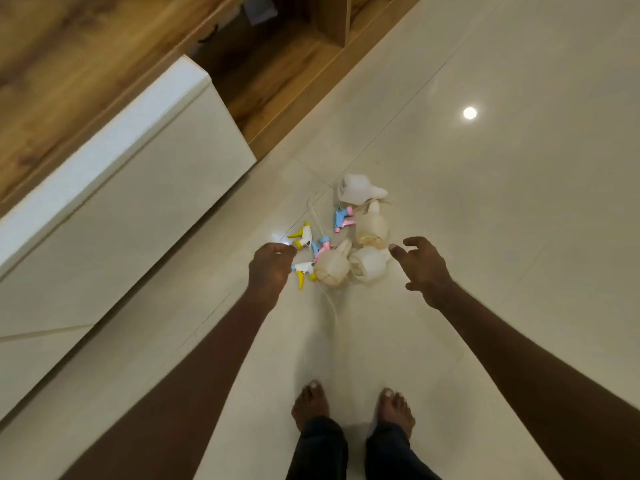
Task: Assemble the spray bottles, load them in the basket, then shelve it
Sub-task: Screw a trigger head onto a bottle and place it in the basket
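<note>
Several pale plastic bottles lie in a loose heap on the floor: one (331,266) nearest me, one (369,268) beside it, one (371,226) behind, and a whiter one (358,188) farthest off. Loose spray heads lie among them: a yellow-and-white head (302,236), another yellow-and-white head (303,271), a blue-and-pink head (343,218) and a second blue-and-pink head (321,247). My left hand (270,268) hangs over the left side of the heap, fingers curled, holding nothing I can see. My right hand (424,268) is spread open just right of the bottles.
A white cabinet front (131,202) runs along the left. Behind it stands a wooden shelf unit (277,81) with open compartments. The floor (485,237) is glossy pale tile. My bare feet (353,407) stand just behind the heap. No basket is in view.
</note>
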